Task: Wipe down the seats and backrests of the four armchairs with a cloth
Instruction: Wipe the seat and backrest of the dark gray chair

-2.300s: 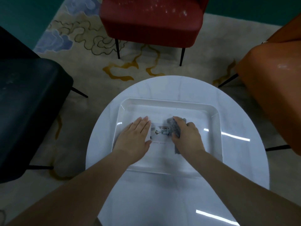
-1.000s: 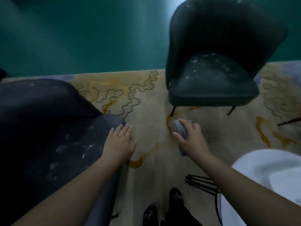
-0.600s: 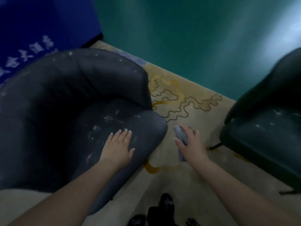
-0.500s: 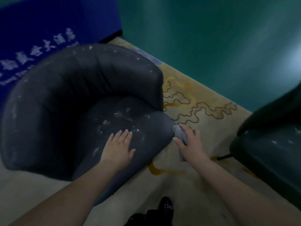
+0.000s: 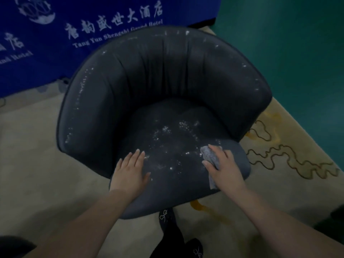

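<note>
A dark grey armchair (image 5: 167, 81) with a curved backrest fills the middle of the view. White dust specks dot its seat (image 5: 175, 138) and the backrest rim. My right hand (image 5: 223, 166) grips a folded grey cloth (image 5: 210, 155) over the seat's front right part. My left hand (image 5: 130, 170) lies flat with straight fingers on the seat's front left edge.
A blue banner (image 5: 74, 34) with white lettering hangs behind the chair. A green wall (image 5: 288, 43) stands at the right. Beige patterned carpet (image 5: 288, 164) surrounds the chair. My dark shoes (image 5: 167, 220) show below the seat's front edge.
The view has swung from the table to this grey chair, which is now centred. My right hand has brought the cloth from beside the seat onto it. My left hand stays on the seat.
</note>
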